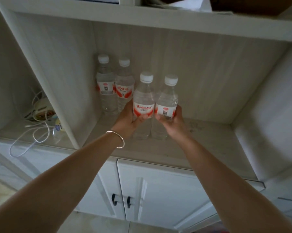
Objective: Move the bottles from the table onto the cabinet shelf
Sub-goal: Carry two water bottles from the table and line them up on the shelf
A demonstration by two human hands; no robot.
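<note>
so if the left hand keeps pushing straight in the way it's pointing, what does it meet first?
Probably the right-hand one of the two bottles already standing at the back: the left hand and its held bottle point up and inward, just right of it. Depth is unclear; it might pass beside it to the back panel.

Four clear bottles, all white caps: left-held bottle [143,98] has white label with red lettering and red swooshes; right-held bottle [167,101] white label with red edges, small pink-red oval and dark square code. Back-left bottle [105,84] same white/red label with dark code patch; back-right bottle [124,86] white label, red characters, red swooshes. Cabinet shelf [209,145] pale whitish-grey with faint wood grain, back panel vertical grain streaks. Lower doors [167,190] plain white, black handles [121,201]. Silver bangle [116,138] on left wrist. White cables [32,138] in side compartment, cream and maybe yellowish items there, too dim to tell
</note>
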